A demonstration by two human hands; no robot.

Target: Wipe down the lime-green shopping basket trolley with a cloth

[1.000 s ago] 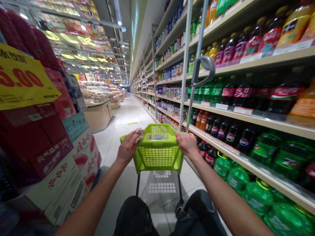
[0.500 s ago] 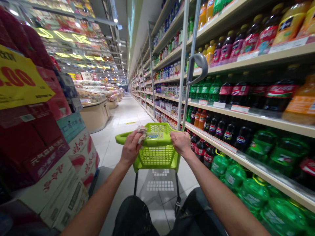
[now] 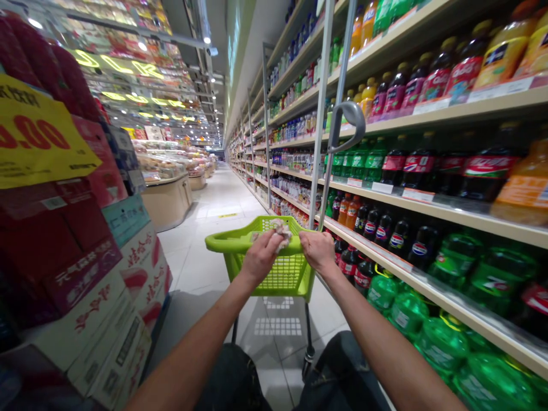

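Observation:
A bright green shopping cart with a lattice basket stands right in front of me on thin dark legs. My left hand is closed on a crumpled whitish cloth, which it presses against the cart's green handle near the middle. The fingers of my right hand wrap round the right end of the same handle. Between the two hands there is only a small gap. Part of the handle's top is hidden under the cloth and my left fingers.
On the right, long shelves hold rows of drink bottles, with a grey hooked handle on a rail before them. Stacked drink cartons rise at the left. A tiled aisle runs ahead, past a rounded display counter.
My left hand has slid the cloth rightward along the handle, from its left part to near the middle. My right hand keeps its grip at the right end.

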